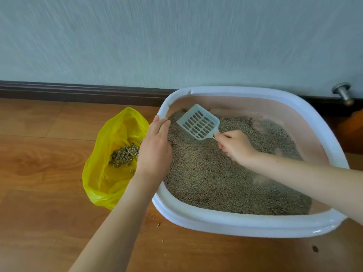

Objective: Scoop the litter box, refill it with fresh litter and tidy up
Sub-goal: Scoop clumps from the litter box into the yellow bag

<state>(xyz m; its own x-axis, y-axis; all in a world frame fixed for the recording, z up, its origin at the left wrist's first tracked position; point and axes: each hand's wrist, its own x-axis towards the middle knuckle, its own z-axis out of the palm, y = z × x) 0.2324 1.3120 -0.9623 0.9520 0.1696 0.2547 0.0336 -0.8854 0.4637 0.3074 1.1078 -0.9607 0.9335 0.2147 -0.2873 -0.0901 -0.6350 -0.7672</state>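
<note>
Wooden floor by a pale wall: the litter box (245,224) is steadied by the flat left hand (155,148) on its rim, the scoop (198,122) gripped by the right hand (234,146) — clumps may spill short of the yellow bag (102,173) if carried carelessly.

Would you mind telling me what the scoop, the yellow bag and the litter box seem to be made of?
Scoop: looks like rigid moulded plastic, pale and matt, with neat slots. Yellow bag: thin plastic film, glossy and crinkled, light showing through. Litter box: probably hard plastic, a smooth white rim with shiny highlights and a pinkish inner wall.
</note>
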